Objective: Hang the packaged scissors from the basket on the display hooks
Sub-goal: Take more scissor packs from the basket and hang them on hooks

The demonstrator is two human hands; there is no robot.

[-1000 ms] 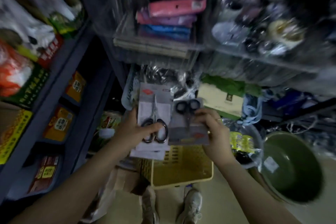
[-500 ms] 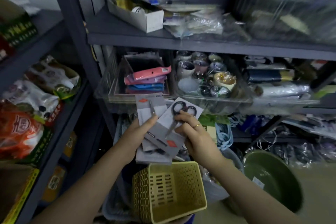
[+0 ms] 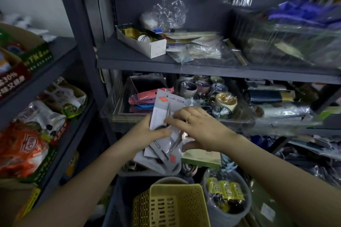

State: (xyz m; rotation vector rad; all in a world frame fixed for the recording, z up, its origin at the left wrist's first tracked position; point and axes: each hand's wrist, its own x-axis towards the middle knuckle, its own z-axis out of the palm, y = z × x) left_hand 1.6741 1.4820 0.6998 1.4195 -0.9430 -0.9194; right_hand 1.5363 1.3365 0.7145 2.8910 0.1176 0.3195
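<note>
- Left hand (image 3: pixel 147 132) is gripping a fanned bundle of packaged scissors (image 3: pixel 162 116), thumb pressing across the front of the cards, fingers curled behind.
- Bundle is sitting in front of the middle shelf, above the yellow basket (image 3: pixel 171 206); the top card is tilting up and to the right, while the lower cards (image 3: pixel 162 155) are fanning down towards the basket.
- Right hand (image 3: pixel 199 129) is lying over the bundle from the right, fingers curving onto the front card and thumb tucked beneath; a ring (image 3: pixel 189 117) is showing on one finger. It is pinching the packs, but which card it is gripping cannot be told.
- Versus 0.5 s ago: view is sitting closer and pitched higher, so the upper shelf (image 3: pixel 166 61) with its white open box (image 3: pixel 147 46) is now filling the centre.
- Versus 0.5 s ago: right hand is now covering the black handles that were showing on the front card then.
- Basket is now cropped at the bottom edge; no packs are visible inside the part that shows.
- Clear bin (image 3: pixel 118 108) of pink and blue packets is sitting just behind the bundle.
- Right side of the frame is motion-blurred.
</note>
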